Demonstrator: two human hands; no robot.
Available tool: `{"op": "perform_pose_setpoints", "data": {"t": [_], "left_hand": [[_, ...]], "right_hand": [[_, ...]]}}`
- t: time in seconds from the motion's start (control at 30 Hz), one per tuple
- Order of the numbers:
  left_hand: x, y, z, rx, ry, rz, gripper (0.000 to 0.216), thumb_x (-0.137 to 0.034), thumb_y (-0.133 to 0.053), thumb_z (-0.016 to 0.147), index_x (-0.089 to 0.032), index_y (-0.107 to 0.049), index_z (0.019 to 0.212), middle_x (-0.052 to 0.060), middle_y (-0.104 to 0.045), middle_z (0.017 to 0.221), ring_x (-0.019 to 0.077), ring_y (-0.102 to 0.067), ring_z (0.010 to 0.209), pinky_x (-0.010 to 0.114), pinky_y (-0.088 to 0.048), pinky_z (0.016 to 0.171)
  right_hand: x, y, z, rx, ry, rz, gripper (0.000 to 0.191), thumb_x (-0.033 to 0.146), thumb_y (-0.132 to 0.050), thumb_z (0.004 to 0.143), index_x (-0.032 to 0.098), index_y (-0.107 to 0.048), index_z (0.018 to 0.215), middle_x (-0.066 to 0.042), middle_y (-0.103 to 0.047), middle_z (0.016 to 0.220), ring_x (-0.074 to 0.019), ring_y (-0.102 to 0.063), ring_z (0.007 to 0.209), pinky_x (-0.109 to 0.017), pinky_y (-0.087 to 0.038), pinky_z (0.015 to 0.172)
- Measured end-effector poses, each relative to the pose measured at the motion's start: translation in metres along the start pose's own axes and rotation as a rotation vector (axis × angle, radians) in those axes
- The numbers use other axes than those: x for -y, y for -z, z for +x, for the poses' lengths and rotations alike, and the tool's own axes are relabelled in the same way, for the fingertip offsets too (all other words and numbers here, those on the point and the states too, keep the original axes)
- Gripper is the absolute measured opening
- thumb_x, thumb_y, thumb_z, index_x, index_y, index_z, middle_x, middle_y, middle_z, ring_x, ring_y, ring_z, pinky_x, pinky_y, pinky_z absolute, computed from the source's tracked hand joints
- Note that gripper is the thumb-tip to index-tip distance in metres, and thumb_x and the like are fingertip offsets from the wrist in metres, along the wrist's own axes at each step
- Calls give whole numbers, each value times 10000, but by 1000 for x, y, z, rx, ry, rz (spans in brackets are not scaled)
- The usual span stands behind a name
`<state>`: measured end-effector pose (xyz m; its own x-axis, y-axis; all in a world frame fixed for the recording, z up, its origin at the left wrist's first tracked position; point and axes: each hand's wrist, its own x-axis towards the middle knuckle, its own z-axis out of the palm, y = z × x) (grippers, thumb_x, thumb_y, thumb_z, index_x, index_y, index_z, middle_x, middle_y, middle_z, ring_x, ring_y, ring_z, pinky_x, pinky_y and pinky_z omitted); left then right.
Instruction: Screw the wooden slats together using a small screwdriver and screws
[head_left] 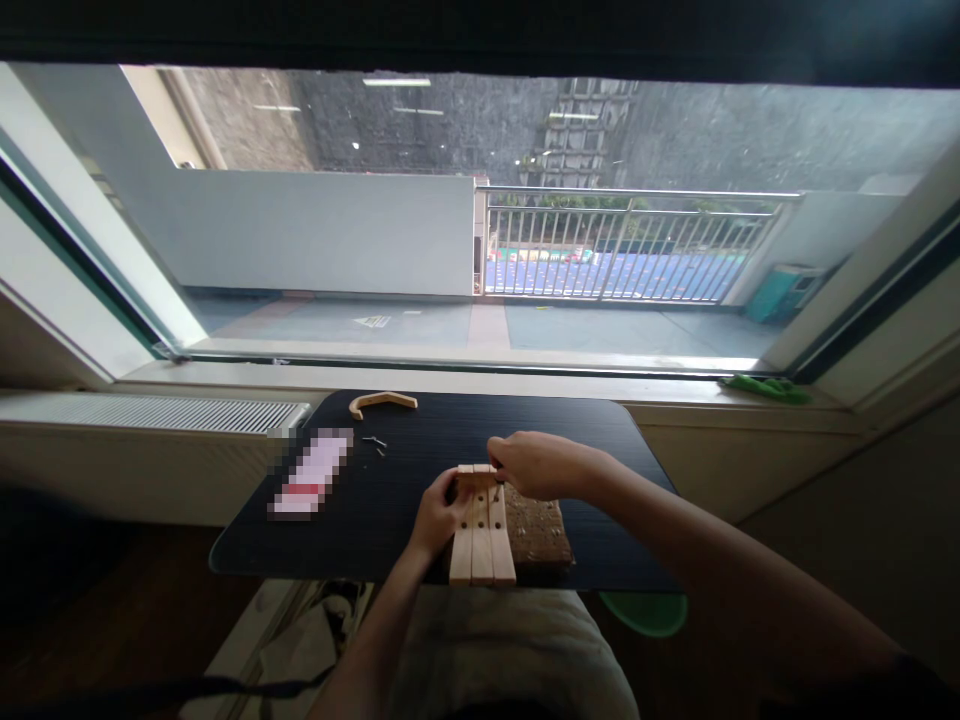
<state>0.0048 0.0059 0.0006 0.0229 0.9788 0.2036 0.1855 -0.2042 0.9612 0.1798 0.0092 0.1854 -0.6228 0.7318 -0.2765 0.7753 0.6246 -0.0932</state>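
Note:
A pale wooden piece made of three slats (481,555) side by side, with several dark round holes, lies near the front edge of the dark table. At its upper left edge, my left hand (437,515) is closed round it. My right hand (536,465) is a fist over the upper right slat. Something small and dark shows below its fingers, close to a screw or pin (496,493) at a hole; what the fist holds is mostly hidden. A rough brown block (538,530) sits beside the slats, partly covered by them.
On the black table (405,440) are a curved wooden piece (386,400), several small screws (375,443) and a blurred pink item (313,475). A green basin (646,612) stands below the table's right side. A window sill (450,378) and radiator (150,412) lie beyond.

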Motion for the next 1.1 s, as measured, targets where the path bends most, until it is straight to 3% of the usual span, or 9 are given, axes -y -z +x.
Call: {"op": "perform_pose_setpoints", "data": {"t": [0.87, 1.1], "left_hand": [[2, 0, 0, -14, -2, -7, 260, -342, -681, 757, -143, -685, 925, 66, -726, 903, 216, -662, 844, 308, -519, 775], [1, 0, 0, -18, -3, 3, 248, -343, -672, 749, -151, -687, 905, 56, -726, 881, 210, -657, 822, 303, -512, 758]], "right_hand": [[4, 2, 2, -4, -67, -66, 259, 310, -501, 932, 127, -621, 1071, -152, -719, 957, -275, -688, 874, -293, -456, 603], [6, -1, 4, -26, -89, -95, 266, 334, -531, 929, 113, -635, 1034, -145, -725, 871, -277, -707, 823, -286, -468, 564]]}}
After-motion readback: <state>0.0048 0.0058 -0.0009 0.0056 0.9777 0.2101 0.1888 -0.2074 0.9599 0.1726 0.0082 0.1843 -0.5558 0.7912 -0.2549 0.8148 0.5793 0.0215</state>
